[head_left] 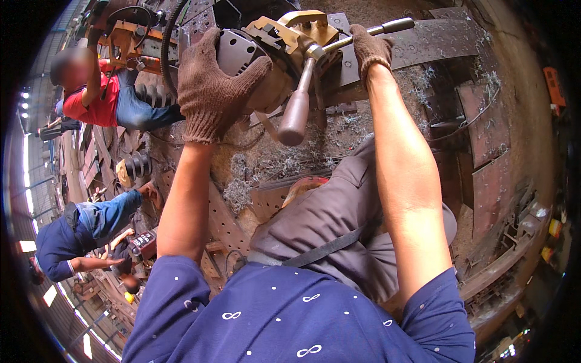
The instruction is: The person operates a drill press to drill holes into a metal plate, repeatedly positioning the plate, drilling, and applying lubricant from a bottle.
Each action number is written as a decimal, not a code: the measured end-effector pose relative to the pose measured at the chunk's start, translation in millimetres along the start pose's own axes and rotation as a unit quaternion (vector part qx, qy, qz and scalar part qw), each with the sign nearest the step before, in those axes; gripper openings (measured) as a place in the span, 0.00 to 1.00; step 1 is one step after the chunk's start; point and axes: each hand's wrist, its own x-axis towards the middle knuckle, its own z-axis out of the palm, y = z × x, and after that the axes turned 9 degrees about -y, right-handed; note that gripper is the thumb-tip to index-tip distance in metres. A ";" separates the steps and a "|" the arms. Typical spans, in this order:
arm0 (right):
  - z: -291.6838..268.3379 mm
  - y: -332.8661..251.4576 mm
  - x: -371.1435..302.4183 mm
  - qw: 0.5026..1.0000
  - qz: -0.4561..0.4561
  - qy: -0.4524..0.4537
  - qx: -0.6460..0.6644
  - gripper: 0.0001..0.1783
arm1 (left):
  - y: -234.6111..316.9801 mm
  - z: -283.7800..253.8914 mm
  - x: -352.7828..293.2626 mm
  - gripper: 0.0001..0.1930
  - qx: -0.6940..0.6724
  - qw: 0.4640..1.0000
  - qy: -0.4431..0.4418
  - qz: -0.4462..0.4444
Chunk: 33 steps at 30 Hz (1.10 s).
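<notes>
A yellow magnetic drill with a dark, vented motor cap stands at the top centre, over steel plates. My left hand, in a brown knit glove, clasps the motor end with its thumb spread across the housing. Its fingertips are partly hidden. My gloved right hand is wrapped around one spoke of the feed handle. Another spoke, with a thick brown grip, points down toward me. A curved, drilled steel plate runs beneath the drill and off to the right.
Metal shavings lie scattered over the ground and plates. At the left, a person in a red shirt sits by another orange drill. A person in dark blue bends near a red box. Rusty plates line the right.
</notes>
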 end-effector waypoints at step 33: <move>18.9 29.5 -6.2 0.763 0.053 -0.437 0.473 0.41 | -8.2 -9.0 7.2 0.39 -0.061 0.996 0.037 0.047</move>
